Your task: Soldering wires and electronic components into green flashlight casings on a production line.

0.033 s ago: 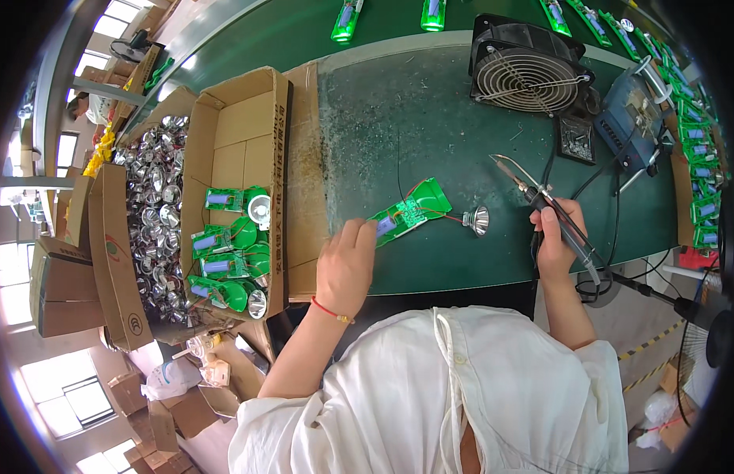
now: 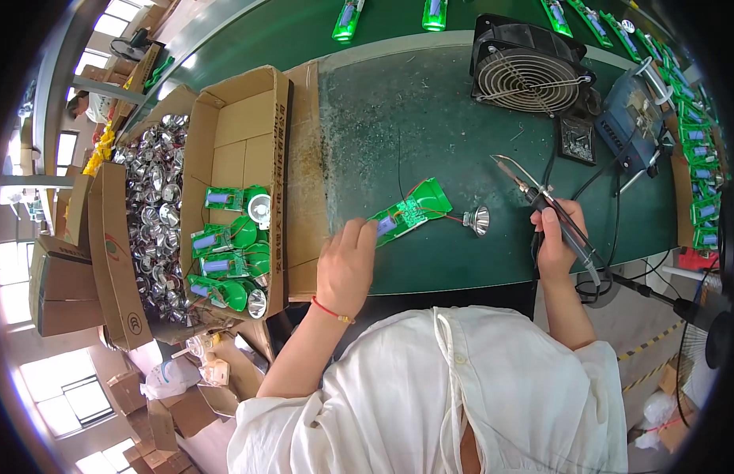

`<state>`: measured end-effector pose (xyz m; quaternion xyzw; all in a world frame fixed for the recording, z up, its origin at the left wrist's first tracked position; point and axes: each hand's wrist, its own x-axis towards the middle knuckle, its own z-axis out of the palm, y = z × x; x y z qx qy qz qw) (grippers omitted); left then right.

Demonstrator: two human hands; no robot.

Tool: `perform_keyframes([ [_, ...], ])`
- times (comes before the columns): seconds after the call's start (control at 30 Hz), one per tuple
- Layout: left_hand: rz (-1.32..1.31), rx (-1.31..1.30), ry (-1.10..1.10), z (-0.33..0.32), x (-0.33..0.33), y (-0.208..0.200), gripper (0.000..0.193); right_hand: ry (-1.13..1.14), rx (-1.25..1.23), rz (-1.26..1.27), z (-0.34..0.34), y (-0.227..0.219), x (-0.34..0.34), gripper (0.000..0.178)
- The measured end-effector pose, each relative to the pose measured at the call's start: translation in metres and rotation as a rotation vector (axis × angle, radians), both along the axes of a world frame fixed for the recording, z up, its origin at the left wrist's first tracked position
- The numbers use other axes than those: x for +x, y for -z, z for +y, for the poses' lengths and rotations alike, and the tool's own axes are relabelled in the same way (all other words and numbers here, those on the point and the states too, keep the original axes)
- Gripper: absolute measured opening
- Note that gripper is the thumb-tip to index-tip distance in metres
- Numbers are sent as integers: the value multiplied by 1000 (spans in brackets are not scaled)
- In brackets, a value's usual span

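My left hand [image 2: 347,265] is closed on the near left end of a green flashlight housing [image 2: 430,199], which lies slantwise on the green bench. A circuit board [image 2: 411,210] and a blue-purple battery cell [image 2: 386,226] sit in the housing. Thin wires run from it to a shiny reflector cup [image 2: 480,221] lying to its right. In my right hand [image 2: 558,241] is a soldering iron [image 2: 568,229], its tip pointing up and left, with a strand of solder wire beside it. The tip is above the reflector, apart from board and cup.
A cardboard box [image 2: 281,182] with several green housings stands left, beside a box of reflector cups [image 2: 150,213]. Behind are a black fan [image 2: 529,75], a small tray of bits [image 2: 577,141] and a blue soldering station [image 2: 631,118]. More green housings [image 2: 701,170] line the right edge.
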<state>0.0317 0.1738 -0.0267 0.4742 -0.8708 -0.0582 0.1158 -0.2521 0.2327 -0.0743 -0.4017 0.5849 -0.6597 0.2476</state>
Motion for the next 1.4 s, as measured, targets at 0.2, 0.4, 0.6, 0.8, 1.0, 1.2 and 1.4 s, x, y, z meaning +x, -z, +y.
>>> perform_keyframes([
  [0.2,-133,-86,67,0,2,2,24,17,1,-7,1,0,-1,20],
  [0.4,-260,-142,123,1,0,-4,29,8,-13,-7,2,2,-1,19],
  [0.6,-134,-70,107,-1,3,-1,29,-8,-9,-6,0,0,-1,19],
  [0.8,-36,-1,58,-4,9,7,25,-1,-17,4,2,1,-1,19],
  [1.0,319,-31,258,-33,-11,16,22,-1,-14,5,7,-4,2,18],
  [1.2,212,-168,272,-45,-32,12,20,13,-47,-34,25,-14,9,17],
  [1.4,216,-183,298,-44,-31,16,22,-46,-19,-81,34,-20,22,18],
])
